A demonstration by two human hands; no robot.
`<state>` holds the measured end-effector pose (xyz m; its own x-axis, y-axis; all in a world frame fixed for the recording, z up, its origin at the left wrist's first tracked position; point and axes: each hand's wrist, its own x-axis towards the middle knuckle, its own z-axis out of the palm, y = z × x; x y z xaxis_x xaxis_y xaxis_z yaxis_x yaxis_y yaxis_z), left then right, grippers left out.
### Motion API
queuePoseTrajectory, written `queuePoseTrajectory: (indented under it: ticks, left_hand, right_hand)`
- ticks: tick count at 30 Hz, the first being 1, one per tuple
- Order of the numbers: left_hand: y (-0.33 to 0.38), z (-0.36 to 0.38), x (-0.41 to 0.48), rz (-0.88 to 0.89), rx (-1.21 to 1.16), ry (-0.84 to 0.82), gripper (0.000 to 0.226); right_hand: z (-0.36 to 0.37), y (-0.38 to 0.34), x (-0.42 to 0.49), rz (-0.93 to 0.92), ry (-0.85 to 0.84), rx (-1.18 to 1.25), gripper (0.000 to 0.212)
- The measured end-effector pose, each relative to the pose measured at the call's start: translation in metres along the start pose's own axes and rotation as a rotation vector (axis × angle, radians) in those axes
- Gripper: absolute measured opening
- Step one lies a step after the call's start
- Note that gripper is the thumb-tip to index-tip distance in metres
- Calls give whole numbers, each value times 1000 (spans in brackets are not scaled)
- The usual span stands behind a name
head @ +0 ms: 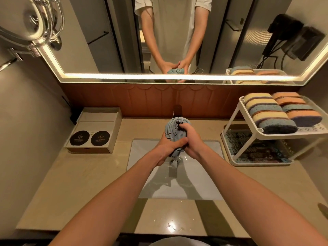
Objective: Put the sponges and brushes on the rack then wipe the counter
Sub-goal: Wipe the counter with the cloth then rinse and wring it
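Cloth [173, 128], blue with dark stripes, is bunched and twisted between both my hands above the sink [142, 153]. My left hand [167, 148] clenches its lower part, thumb across the front. My right hand [192, 139] grasps it just beside, fingers dug into the folds. At 3 o'clock on the counter [79, 183] stands the white two-tier rack [236, 114], with sponges [276, 112] in two rows on its top shelf; I cannot make out what lies on the lower shelf. At 9 o'clock sits a box [95, 121] bearing two dark discs.
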<state>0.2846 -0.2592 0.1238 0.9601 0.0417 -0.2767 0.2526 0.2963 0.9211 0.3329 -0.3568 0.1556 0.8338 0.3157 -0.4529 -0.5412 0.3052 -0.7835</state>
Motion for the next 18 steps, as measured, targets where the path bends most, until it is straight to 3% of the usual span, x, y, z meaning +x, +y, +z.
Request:
queuePoseTrajectory:
  ticks: [3, 6, 8, 11, 15, 18]
  left_hand:
    - [-1, -6, -1, -1, 129, -65, 68]
    - [2, -11, -1, -81, 295, -89, 48]
    - [7, -16, 1, -141, 420, -3, 40]
    - [13, -29, 5, -252, 575, 88, 42]
    - [29, -28, 2, -269, 675, -30, 24]
    - [41, -21, 2, -275, 797, -183, 21]
  right_hand:
    - [-2, -3, -4, 102, -177, -7, 42]
    - [-3, -4, -6, 70, -140, -300, 47]
    - [-13, -8, -6, -54, -77, -667, 52]
    - [-37, -18, -9, -282, -148, -1130, 88]
    - [-59, -24, -4, -868, -335, -1856, 113]
    - [-56, -12, 9, -998, -375, -1994, 109]
